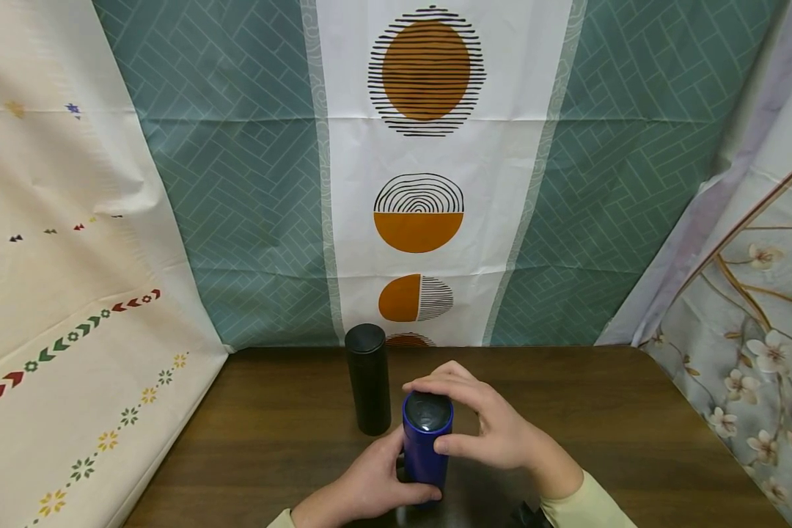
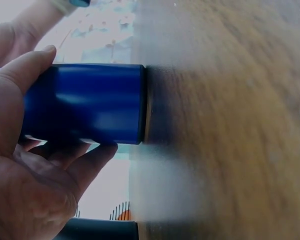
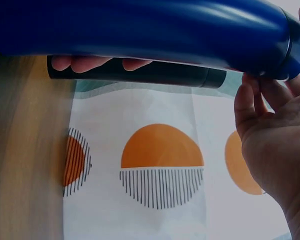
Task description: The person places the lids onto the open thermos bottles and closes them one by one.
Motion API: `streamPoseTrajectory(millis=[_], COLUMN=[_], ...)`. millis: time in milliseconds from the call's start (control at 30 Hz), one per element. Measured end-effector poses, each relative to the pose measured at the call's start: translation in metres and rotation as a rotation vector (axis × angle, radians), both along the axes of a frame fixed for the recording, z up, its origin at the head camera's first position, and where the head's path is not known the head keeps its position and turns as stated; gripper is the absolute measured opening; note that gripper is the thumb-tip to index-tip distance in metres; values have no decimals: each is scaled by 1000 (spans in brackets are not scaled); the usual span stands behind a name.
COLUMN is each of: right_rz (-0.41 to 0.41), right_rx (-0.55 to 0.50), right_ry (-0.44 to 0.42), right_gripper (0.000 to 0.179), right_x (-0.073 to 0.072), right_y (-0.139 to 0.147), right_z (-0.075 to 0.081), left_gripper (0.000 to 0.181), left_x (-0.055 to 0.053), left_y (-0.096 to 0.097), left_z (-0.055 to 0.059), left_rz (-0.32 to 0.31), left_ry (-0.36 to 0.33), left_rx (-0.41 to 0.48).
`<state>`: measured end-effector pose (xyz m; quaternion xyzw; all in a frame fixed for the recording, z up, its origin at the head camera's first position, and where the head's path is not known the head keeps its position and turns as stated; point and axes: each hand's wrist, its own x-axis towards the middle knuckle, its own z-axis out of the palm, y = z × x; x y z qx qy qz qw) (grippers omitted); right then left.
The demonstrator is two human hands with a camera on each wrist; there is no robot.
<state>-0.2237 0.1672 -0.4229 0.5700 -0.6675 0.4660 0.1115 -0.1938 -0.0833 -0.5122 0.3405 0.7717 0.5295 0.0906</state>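
Observation:
A blue vacuum flask (image 1: 422, 458) with a dark, glossy top stands upright on the wooden table, close in front of me. My left hand (image 1: 379, 477) grips its lower body, thumb on the near side and the other fingers round behind; the left wrist view shows the flask's base (image 2: 143, 105) right at the tabletop. Up at the lid (image 3: 296, 50), my right hand (image 1: 495, 429) holds the rim between thumb and fingers. Behind and to the left, a black flask (image 1: 369, 385) stands upright, apart from both hands in the head view.
The brown wooden table (image 1: 257, 433) ends at a hanging teal and white cloth (image 1: 251, 183) at the back. Cream cloth (image 1: 92, 352) borders the left side, and a floral cloth (image 1: 752, 367) hangs along the right. A small dark object (image 1: 531, 515) shows by my right sleeve.

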Motion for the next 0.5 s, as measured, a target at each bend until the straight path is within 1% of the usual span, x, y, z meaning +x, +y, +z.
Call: streamPoseTrajectory(millis=[133, 333, 500], right_rz=[30, 46, 52], right_rx=[15, 6, -21], right_ry=[-35, -50, -45], right_gripper=[70, 75, 75], right_x=[-2, -5, -7], right_y=[0, -1, -1], right_z=[-2, -7, -8], left_gripper=[75, 76, 78], left_x=[0, 0, 1], left_y=[0, 0, 0], left_z=[0, 1, 1], left_rz=[3, 4, 6], left_ry=[-6, -18, -11], left_rx=[-1, -4, 2])
